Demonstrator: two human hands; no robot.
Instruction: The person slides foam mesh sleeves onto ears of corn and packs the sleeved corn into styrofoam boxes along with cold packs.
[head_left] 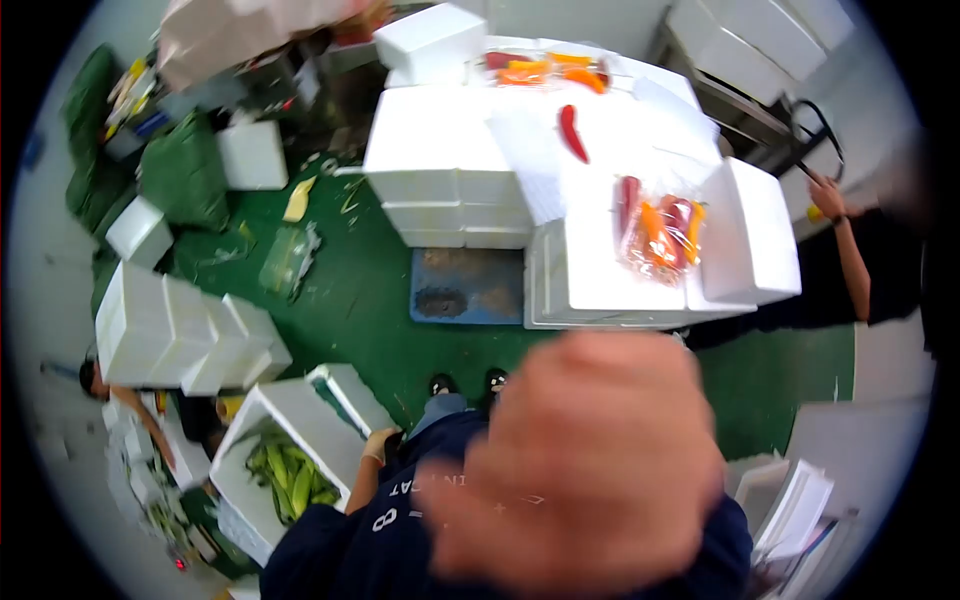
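My right hand (pixel 580 460) is raised close to the camera, large and blurred, hiding part of my dark shirt; its finger positions are smeared. Low on the left, my left hand (pixel 379 443) is closed by a dark object I cannot make out, beside an open white foam box (pixel 347 468). Long green vegetables (pixel 290 478) lie inside that box. Ahead, on the white foam surface (pixel 610 245), sit a clear bag of red and orange peppers (pixel 663 232), a single red pepper (pixel 573 134) and more bagged peppers (pixel 550 70) at the back.
Stacked foam boxes (pixel 185 330) stand at the left, near another person's arm (pixel 148 425). A blue crate (pixel 467 286) sits under the front edge of the white surface. Green sacks (pixel 185 172) and plastic scraps (pixel 289 260) lie farther back. A person's arm (pixel 852 262) reaches in at right.
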